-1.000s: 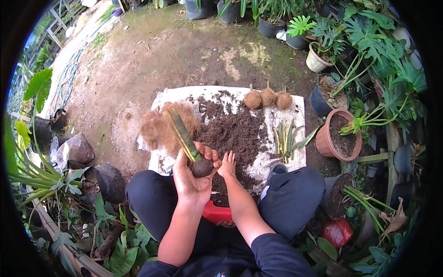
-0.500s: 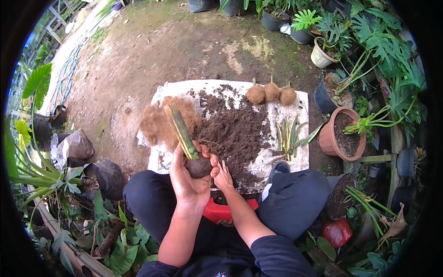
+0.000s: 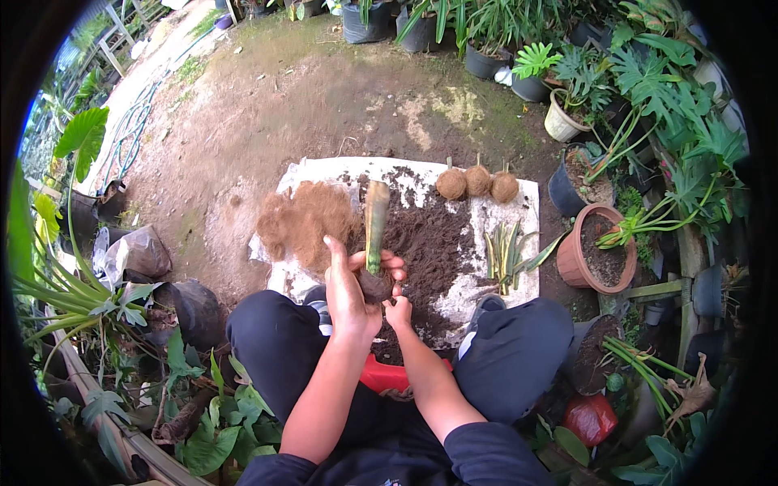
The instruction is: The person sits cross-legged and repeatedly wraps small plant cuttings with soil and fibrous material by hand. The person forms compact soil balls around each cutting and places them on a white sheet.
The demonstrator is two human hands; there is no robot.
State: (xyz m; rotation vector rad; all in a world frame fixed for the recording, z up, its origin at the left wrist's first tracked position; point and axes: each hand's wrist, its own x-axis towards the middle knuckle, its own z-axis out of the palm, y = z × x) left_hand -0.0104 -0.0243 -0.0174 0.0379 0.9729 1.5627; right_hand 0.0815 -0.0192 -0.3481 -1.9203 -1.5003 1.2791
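Observation:
My left hand [image 3: 352, 292] cups a thick green leaf cutting [image 3: 375, 231], which stands upright with a dark ball of soil [image 3: 374, 285] round its base. The leaf's upper end is blurred. Close beside that ball, my right hand [image 3: 399, 313] is closed with its fingers curled; what lies in them, if anything, is hidden. Beneath both hands, loose dark soil [image 3: 429, 251] is spread over a white sheet [image 3: 525, 219]. A heap of brown coconut fibre [image 3: 309, 227] lies at the sheet's left side.
Several fibre-wrapped balls [image 3: 478, 181] with short stubs sit at the sheet's far right. Cut striped leaves [image 3: 506, 255] lie below them. A terracotta pot [image 3: 574, 257] and other potted plants line the right. My bent knees flank the sheet's near edge, with a red object [image 3: 382, 375] between them.
My left hand has swung right with the cutting, which now stands more upright. The right hand has gone from stretched fingers on the soil to curled fingers beside the soil ball.

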